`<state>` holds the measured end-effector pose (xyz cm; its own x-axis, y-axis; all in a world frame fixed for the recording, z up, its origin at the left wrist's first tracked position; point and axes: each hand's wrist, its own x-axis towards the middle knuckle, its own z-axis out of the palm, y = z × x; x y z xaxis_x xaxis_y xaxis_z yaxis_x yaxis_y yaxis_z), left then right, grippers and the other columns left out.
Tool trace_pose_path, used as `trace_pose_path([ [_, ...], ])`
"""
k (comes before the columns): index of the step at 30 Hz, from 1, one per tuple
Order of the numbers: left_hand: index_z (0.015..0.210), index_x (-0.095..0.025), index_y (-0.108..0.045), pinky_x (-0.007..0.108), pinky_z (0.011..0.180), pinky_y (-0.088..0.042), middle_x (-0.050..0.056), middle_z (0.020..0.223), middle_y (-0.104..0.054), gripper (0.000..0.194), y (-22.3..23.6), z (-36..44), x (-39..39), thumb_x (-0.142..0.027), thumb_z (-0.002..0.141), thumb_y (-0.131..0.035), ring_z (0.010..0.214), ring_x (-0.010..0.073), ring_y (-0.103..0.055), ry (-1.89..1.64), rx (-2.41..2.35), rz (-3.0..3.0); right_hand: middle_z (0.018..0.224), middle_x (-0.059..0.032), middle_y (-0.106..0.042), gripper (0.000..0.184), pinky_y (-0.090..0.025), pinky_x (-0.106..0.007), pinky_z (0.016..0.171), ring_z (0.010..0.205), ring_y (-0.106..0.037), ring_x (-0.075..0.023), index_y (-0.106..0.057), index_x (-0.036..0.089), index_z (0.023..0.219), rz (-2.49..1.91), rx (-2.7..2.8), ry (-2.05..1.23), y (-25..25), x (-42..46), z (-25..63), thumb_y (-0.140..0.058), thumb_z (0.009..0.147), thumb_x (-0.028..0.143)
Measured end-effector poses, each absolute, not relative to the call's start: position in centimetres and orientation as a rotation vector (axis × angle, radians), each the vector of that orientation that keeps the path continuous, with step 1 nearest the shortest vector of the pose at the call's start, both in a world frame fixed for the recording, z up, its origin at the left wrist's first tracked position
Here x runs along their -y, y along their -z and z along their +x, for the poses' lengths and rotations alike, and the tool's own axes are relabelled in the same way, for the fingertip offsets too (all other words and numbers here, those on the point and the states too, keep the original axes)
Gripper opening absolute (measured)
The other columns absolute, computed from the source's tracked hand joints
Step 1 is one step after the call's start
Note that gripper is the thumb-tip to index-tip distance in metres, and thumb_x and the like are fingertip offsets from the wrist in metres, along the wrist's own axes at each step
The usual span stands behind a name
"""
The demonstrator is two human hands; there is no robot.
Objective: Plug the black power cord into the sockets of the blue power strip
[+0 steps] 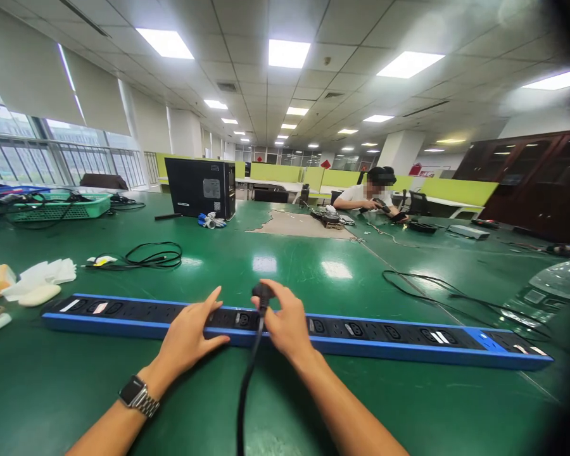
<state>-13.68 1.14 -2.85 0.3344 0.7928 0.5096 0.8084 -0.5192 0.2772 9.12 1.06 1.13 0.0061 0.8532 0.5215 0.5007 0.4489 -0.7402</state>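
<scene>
Clamping a seemingly uninserted black power plug in its fingers, the right hand overlies a blue power strip, visible sockets vacant beside the left hand's parted fingers.

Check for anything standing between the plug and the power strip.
Nothing visible stands between the plug and the power strip. The right hand holds the plug at the strip; the left hand is spread farther left, apart from the plug. The spot directly behind the plug and right hand is hidden.
</scene>
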Motion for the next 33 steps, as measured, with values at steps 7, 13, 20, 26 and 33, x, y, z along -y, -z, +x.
trace_pose_path([
  [7, 0.151, -0.027, -0.016, 0.041, 0.094, -0.047, 0.006, 0.123, -0.066, 0.094, 2.5, -13.5, -0.9, -0.041, 0.076, -0.073, 0.111, 0.0268, -0.061, 0.953, 1.543, -2.535, 0.095, -0.0071, -0.072, 0.044, -0.052, -0.036, 0.082, 0.087, -0.066, -0.0221, -0.065, 0.018, 0.104, -1.298, 1.552, -0.65, 0.9, -1.1, 17.4, -0.058, 0.079, 0.054],
  [13, 0.15, -0.029, -0.016, 0.042, 0.095, -0.046, 0.006, 0.124, -0.066, 0.094, 2.6, -13.5, -0.9, -0.041, 0.077, -0.072, 0.11, 0.027, -0.061, 0.956, 1.528, -2.549, 0.096, -0.0041, -0.071, 0.035, -0.048, -0.035, 0.083, 0.089, -0.062, -0.021, -0.066, 0.024, 0.108, -1.395, 1.885, -0.482, 0.8, 0.1, 16.7, -0.056, 0.084, 0.047],
  [20, 0.149, -0.026, -0.024, 0.044, 0.096, -0.046, 0.007, 0.123, -0.066, 0.087, 2.5, -13.7, -0.9, -0.042, 0.077, -0.071, 0.111, 0.0276, -0.06, 0.96, 1.547, -2.558, 0.106, -0.0062, -0.069, 0.032, -0.044, -0.037, 0.09, 0.099, -0.06, -0.0223, -0.065, 0.027, 0.115, -1.507, 2.028, -0.297, 0.6, 0.7, 14.6, -0.059, 0.086, 0.04],
  [26, 0.133, -0.022, -0.051, 0.045, 0.099, -0.044, 0.01, 0.125, -0.064, 0.052, 2.0, -10.1, -0.5, -0.038, 0.085, -0.062, 0.113, 0.0271, -0.059, 1.078, 1.403, -2.637, 0.117, -0.0062, -0.067, 0.04, -0.042, -0.038, 0.096, 0.107, -0.058, -0.0222, -0.062, 0.027, 0.122, -1.481, 2.099, -0.246, 0.7, 0.9, 15.1, -0.062, 0.084, 0.038],
  [33, 0.126, -0.026, -0.058, 0.042, 0.094, -0.046, 0.003, 0.115, -0.069, 0.043, 1.6, -1.8, 0.1, -0.015, 0.085, -0.058, 0.105, 0.0232, -0.06, 1.164, 1.324, -2.821, 0.13, -0.0107, -0.06, 0.072, -0.034, -0.048, 0.106, 0.121, -0.052, -0.0289, -0.051, 0.018, 0.135, -1.627, 2.142, -0.068, 1.4, 1.4, 15.7, -0.07, 0.072, 0.049],
])
